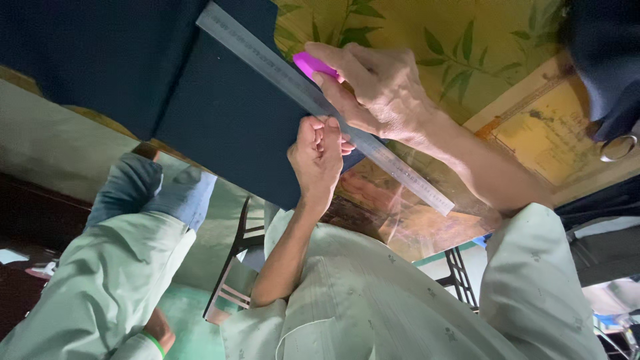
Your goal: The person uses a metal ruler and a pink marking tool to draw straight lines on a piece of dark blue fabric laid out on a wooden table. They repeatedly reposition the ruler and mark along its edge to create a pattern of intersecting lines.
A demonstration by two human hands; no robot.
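Note:
A long steel ruler lies slantwise across a dark navy cloth on the table. My right hand is shut on a pink piece of tailor's chalk, its tip at the ruler's upper edge. My left hand is curled into a fist just below the ruler. Its fingertips press on the ruler's lower edge, by the corner of the cloth. Both my pale green sleeves and my shirt front fill the lower part of the view.
The table has a yellow leaf-patterned cover under a glossy sheet. Scissors' ring handle and more dark cloth lie at the right. At the left, another person's pale sleeve, jeans and green wristband. A chair stands below.

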